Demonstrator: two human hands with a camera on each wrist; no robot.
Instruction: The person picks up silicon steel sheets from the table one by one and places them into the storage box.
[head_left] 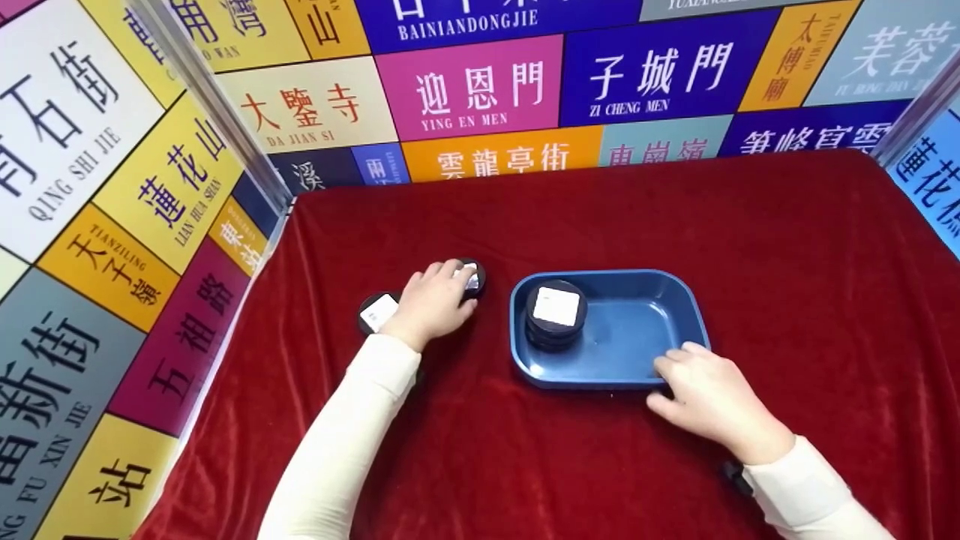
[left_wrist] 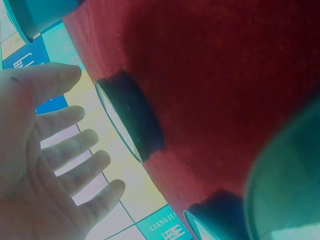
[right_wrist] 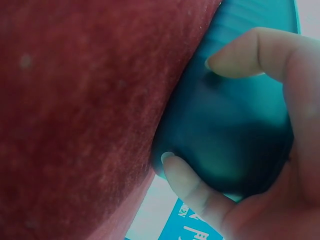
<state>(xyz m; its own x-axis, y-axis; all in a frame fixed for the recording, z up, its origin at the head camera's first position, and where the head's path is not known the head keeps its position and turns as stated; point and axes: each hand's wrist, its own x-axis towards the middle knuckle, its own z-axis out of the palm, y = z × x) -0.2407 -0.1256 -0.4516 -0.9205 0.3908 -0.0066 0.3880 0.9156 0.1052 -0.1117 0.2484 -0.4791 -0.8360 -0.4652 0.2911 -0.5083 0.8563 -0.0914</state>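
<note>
My left hand [head_left: 433,301] hovers over a round black disc [head_left: 478,279] with a white label, left of the blue tray [head_left: 637,334]. In the left wrist view, its fingers are spread and lie apart from that disc [left_wrist: 132,117]. Beside the wrist lies a second labelled black disc [head_left: 377,312], partly hidden by the hand. A stack of black discs [head_left: 556,309], white label on top, stands at the tray's left end. My right hand [head_left: 709,394] grips the tray's near right corner, with thumb and finger pressed on its outer wall [right_wrist: 220,115] in the right wrist view.
A red velvet cloth [head_left: 570,465] covers the table. Panels with coloured street-name signs [head_left: 480,90] stand along the back and left edges. A rounded greenish shape [left_wrist: 285,185] blocks the lower right of the left wrist view.
</note>
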